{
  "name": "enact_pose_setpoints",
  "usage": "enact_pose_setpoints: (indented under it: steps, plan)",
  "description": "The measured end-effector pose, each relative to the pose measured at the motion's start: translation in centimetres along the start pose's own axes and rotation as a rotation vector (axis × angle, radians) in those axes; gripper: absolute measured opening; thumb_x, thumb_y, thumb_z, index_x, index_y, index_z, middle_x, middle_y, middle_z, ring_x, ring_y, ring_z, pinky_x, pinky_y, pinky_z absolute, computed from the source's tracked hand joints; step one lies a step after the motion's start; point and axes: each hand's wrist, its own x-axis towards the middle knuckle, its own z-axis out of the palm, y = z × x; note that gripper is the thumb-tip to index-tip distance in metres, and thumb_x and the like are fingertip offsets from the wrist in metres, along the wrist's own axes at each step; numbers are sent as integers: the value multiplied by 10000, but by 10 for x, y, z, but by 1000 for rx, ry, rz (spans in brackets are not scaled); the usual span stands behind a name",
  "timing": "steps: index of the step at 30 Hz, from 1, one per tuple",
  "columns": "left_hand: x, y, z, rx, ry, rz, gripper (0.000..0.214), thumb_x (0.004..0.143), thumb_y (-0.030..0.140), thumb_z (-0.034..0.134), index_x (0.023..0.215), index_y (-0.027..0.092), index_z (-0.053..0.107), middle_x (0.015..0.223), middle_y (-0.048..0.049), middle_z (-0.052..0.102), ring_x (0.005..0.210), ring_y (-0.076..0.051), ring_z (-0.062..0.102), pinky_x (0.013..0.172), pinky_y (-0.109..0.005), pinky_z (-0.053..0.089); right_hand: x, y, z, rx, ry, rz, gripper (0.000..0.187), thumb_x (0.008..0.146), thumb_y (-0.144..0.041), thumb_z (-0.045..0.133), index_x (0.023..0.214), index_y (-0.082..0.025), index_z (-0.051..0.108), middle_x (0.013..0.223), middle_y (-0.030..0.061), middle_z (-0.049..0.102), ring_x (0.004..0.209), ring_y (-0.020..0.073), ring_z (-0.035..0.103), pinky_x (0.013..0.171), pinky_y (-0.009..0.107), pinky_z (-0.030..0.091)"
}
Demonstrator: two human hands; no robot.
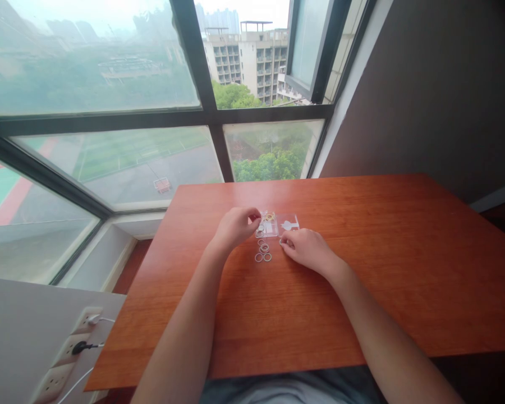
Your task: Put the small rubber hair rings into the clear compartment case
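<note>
- At the left hand (238,225): fingers narrow and curled by the left side of the clear box (271,229); cannot tell if holding anything.
- At the right hand (305,245): fingertips drawn together at a pale ring (280,241); cannot tell if pinched or merely touched.
- Just right of the left hand's fingertips: the clear box, with gold-coloured rings (270,217) inside.
- Just beyond the right hand's fingertips: the clear lid (284,219).
- Between the hands, slightly nearer the body: loose rings (264,248) on the table (362,224), some overlapping.
- Best to pinch thin rings singly, by the rim, sliding overlaps apart first.
- Steady the box lightly; probably prone to skidding.
- Carry the right wrist clear of the lid.
</note>
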Motion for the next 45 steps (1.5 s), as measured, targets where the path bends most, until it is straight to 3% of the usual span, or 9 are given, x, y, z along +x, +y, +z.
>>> enact_pose_setpoints:
  steps: [9,19,26,33,40,45]
  plan:
    - [-1,3,-1,-50,-32,53,170,799,235,550,821,180,709,767,-26,701,629,-117,566,571,-201,391,-1,0,-2,216,105,-7,156,841,-260,536,831,-224,687,711,-5,671,621,116,559,572,224,316]
    - [-1,6,-2,-83,-56,54,165,791,229,563,824,164,712,758,-36,693,611,-109,546,560,-197,386,1,2,-1,324,140,-24,126,817,-254,560,810,-213,679,645,-25,637,588,107,537,574,213,331]
    - [-1,6,-2,-75,-55,55,173,800,236,557,833,162,710,759,-38,692,608,-106,542,556,-192,378,0,4,-3,227,116,30,155,842,-285,551,872,-242,697,707,-16,668,615,115,558,573,224,326]
    - [-1,5,-2,-81,-51,53,168,795,228,558,822,168,712,757,-37,689,608,-108,542,559,-197,384,-2,5,-4,79,-2,10,146,830,-268,556,869,-267,697,781,-8,697,706,143,604,570,240,311]
    - [-1,8,-2,-80,-58,41,163,784,223,568,821,167,717,740,-37,686,602,-111,543,550,-198,382,-1,2,-2,16,3,-1,122,825,-274,572,815,-248,690,797,7,704,722,151,626,568,245,315]
    - [-1,6,-1,-68,-62,50,161,794,228,565,827,169,711,766,-37,694,606,-109,547,553,-196,379,-1,3,-6,27,14,13,151,836,-272,558,877,-267,702,807,5,710,749,156,632,581,240,331]
